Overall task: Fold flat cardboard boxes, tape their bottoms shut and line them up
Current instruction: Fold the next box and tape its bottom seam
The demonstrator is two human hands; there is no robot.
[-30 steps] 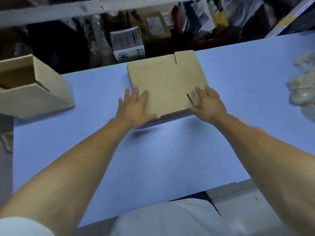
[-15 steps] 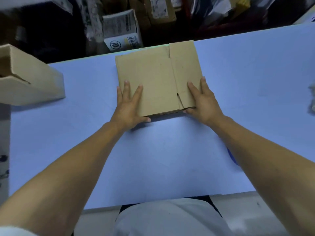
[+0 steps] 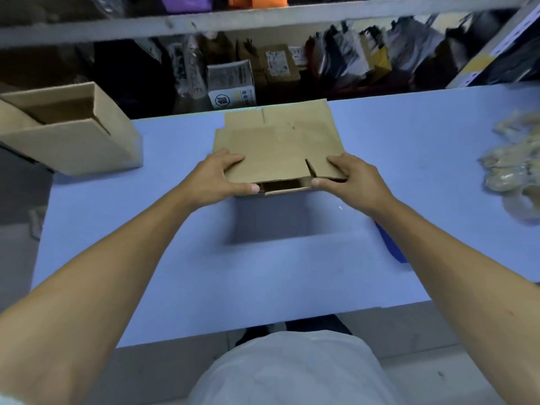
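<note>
A flat brown cardboard box (image 3: 277, 144) hangs lifted above the blue table (image 3: 263, 273), its near end slightly spread so a dark gap shows between the layers. My left hand (image 3: 217, 178) grips the near left corner, fingers on top and thumb under the edge. My right hand (image 3: 347, 178) grips the near right corner the same way. The box casts a shadow on the table below it.
A folded open cardboard box (image 3: 73, 130) stands at the table's left edge. A heap of pale plastic-wrapped items (image 3: 514, 165) lies at the right. A blue object (image 3: 391, 244) peeks from under my right forearm. Shelves with packages (image 3: 233, 83) run behind the table.
The flat box was lying on the table under my flat hands. Now both hands have curled round its near corners and raised it, and its near end has started to spread.
</note>
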